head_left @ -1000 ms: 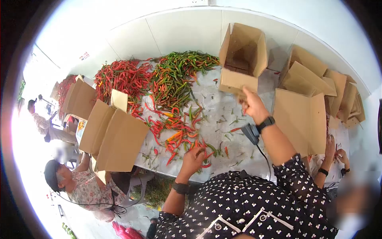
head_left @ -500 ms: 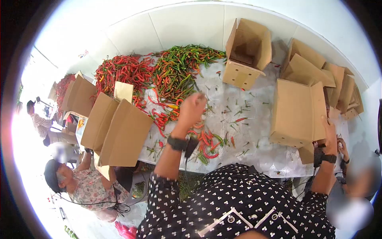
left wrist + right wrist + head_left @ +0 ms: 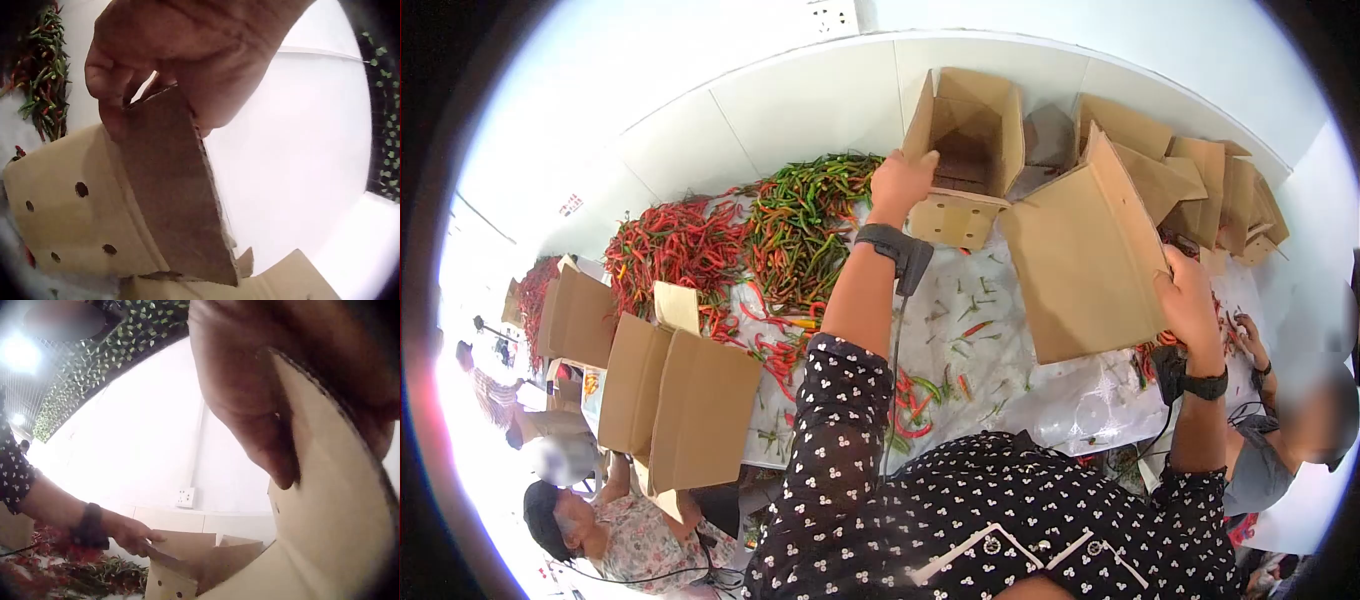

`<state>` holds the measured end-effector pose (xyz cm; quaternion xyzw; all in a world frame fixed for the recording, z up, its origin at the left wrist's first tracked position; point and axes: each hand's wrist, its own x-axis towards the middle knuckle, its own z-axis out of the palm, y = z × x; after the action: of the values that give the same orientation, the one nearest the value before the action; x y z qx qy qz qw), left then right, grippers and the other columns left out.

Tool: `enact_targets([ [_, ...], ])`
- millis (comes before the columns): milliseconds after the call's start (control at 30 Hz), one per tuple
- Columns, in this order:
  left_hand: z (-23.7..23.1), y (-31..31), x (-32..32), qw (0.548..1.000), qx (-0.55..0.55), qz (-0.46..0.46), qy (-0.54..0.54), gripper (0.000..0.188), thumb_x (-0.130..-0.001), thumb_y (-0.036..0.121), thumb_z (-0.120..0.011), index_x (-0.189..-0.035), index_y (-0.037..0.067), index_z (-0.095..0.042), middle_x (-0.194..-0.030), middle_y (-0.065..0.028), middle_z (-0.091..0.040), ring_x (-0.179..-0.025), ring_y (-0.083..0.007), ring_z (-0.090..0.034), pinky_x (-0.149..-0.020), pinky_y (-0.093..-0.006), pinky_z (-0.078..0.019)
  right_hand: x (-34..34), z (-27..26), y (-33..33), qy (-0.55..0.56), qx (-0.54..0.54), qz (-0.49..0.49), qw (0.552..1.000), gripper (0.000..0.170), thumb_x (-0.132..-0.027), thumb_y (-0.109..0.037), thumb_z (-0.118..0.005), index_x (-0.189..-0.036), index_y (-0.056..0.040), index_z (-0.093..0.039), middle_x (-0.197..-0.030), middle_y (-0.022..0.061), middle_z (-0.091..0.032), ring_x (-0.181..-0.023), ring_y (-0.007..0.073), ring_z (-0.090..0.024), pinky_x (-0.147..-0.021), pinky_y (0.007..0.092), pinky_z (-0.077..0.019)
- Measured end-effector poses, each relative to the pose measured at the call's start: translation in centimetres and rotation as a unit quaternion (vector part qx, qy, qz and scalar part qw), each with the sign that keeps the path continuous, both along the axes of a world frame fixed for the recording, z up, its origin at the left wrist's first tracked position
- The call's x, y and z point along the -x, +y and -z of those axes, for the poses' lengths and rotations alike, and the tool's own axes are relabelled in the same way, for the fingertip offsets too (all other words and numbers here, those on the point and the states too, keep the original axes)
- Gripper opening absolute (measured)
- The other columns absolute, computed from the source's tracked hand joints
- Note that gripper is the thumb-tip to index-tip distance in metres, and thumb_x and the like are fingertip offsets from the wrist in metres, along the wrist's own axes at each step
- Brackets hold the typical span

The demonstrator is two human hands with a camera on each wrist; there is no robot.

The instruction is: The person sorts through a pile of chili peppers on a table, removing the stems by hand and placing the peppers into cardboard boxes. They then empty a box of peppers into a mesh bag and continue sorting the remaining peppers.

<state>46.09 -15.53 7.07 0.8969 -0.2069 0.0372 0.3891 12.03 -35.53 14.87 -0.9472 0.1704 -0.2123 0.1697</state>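
Observation:
At the table's back, the left hand [image 3: 902, 185] grips the left flap of an upright open carton [image 3: 956, 218]; in the left wrist view its fingers curl over the edge of the flap [image 3: 178, 181], beside a side panel with round holes. On the right, the right hand [image 3: 1188, 298] pinches the edge of a second carton [image 3: 1085, 265], which is tilted. The right wrist view shows the thumb on one face of that cardboard [image 3: 337, 487] and the other fingers behind it.
Red chilies [image 3: 670, 255] and green chilies [image 3: 800, 230] lie in heaps at left, loose ones nearer the front. Open cartons [image 3: 705, 410] stand at left; more boxes [image 3: 1200, 190] crowd the back right. One person [image 3: 615, 520] sits at left, another [image 3: 1270, 460] at right.
The left hand has moved from the chilies up to the back carton's flap and taken hold of it. The right hand has raised and tilted the right carton, bringing it closer to the back one.

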Motion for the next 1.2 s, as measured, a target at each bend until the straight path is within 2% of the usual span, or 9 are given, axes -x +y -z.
enact_targets([
  [133,4.2,0.7,-3.1,0.992,0.111,-0.049,0.029,0.038,-0.078,0.031,-0.052,-0.080,-0.006,-0.061,-0.078,-0.0262,-0.060,-0.080,-0.0401,-0.059,-0.073,-0.0420,-0.0466,-0.4,-1.5,1.5,-0.002,-0.027,0.019,0.999,0.022,-0.074,-0.006,-0.045,-0.092,0.0051,-0.050,-0.081,0.0269,-0.054,-0.078,0.0420,-0.052,-0.067,0.0390,-0.0422],
  [200,4.4,3.2,-2.9,0.989,0.120,-0.080,0.039,0.038,-0.077,0.029,-0.052,-0.076,-0.008,-0.060,-0.074,-0.0267,-0.060,-0.074,-0.0392,-0.060,-0.068,-0.0416,-0.0473,-0.4,-1.6,2.2,0.007,-0.006,0.058,0.998,0.029,-0.074,-0.003,-0.044,-0.101,0.0035,-0.052,-0.078,0.0211,-0.057,-0.068,0.0267,-0.057,-0.066,0.0329,-0.0433],
  [367,2.4,7.9,0.3,0.962,0.249,-0.099,0.045,0.037,-0.079,0.023,-0.052,-0.066,-0.011,-0.055,-0.054,-0.0195,-0.055,-0.049,-0.0258,-0.057,-0.050,-0.0374,-0.0448,-4.5,0.7,3.8,-0.006,-0.023,0.044,0.999,0.025,-0.072,-0.004,-0.049,-0.097,0.0002,-0.053,-0.073,0.0194,-0.056,-0.063,0.0306,-0.054,-0.059,0.0367,-0.0423],
  [467,1.5,8.8,2.5,0.981,0.144,-0.114,-0.055,0.038,-0.080,0.024,-0.051,-0.065,-0.011,-0.053,-0.053,-0.0198,-0.053,-0.048,-0.0262,-0.056,-0.049,-0.0386,-0.0439,-10.0,4.0,6.6,-0.142,0.070,-0.058,0.986,0.025,-0.067,-0.004,-0.049,-0.092,-0.0026,-0.055,-0.073,0.0200,-0.058,-0.065,0.0378,-0.055,-0.055,0.0456,-0.0425],
  [600,1.8,10.6,3.3,0.992,0.081,-0.099,-0.005,0.035,-0.084,0.023,-0.048,-0.072,-0.009,-0.056,-0.059,-0.0163,-0.057,-0.050,-0.0232,-0.058,-0.046,-0.0337,-0.0441,-18.0,7.1,11.6,-0.094,0.125,-0.070,0.985,0.013,-0.067,-0.004,-0.050,-0.078,0.0021,-0.052,-0.069,0.0185,-0.057,-0.064,0.0338,-0.057,-0.056,0.0419,-0.0466],
  [667,2.9,11.2,3.1,0.930,0.333,-0.029,0.156,0.031,-0.087,0.022,-0.044,-0.085,-0.005,-0.058,-0.070,-0.0109,-0.061,-0.052,-0.0182,-0.060,-0.045,-0.0263,-0.0439,-20.7,7.8,11.0,-0.110,0.154,-0.048,0.981,0.011,-0.067,-0.006,-0.051,-0.076,-0.0004,-0.053,-0.071,0.0182,-0.059,-0.064,0.0328,-0.058,-0.057,0.0411,-0.0471],
  [833,4.7,13.0,4.7,0.923,0.326,-0.012,0.203,0.026,-0.089,0.019,-0.043,-0.094,-0.003,-0.056,-0.078,-0.0073,-0.060,-0.057,-0.0137,-0.061,-0.045,-0.0222,-0.0430,-22.4,6.1,8.0,-0.043,0.040,-0.029,0.998,0.033,-0.077,-0.031,-0.055,-0.090,-0.0008,-0.058,-0.076,0.0179,-0.061,-0.075,0.0364,-0.059,-0.066,0.0448,-0.0462],
  [1000,7.8,17.1,8.5,0.966,0.209,-0.016,0.151,0.022,-0.087,0.017,-0.045,-0.088,-0.003,-0.056,-0.071,-0.0094,-0.057,-0.054,-0.0134,-0.057,-0.049,-0.0257,-0.0433,-19.0,9.5,8.0,-0.268,0.009,-0.118,0.956,0.030,-0.077,-0.024,-0.059,-0.099,-0.0042,-0.056,-0.083,0.0143,-0.060,-0.069,0.0305,-0.058,-0.061,0.0379,-0.0453],
  [1200,9.4,19.0,16.5,0.987,0.022,-0.024,0.159,0.026,-0.083,0.017,-0.048,-0.096,-0.004,-0.058,-0.069,-0.0097,-0.059,-0.062,-0.0142,-0.055,-0.060,-0.0294,-0.0447,-11.5,11.2,8.2,-0.190,-0.081,-0.185,0.961,0.025,-0.073,-0.012,-0.060,-0.097,-0.0058,-0.058,-0.088,0.0141,-0.060,-0.072,0.0305,-0.058,-0.060,0.0352,-0.0466],
])
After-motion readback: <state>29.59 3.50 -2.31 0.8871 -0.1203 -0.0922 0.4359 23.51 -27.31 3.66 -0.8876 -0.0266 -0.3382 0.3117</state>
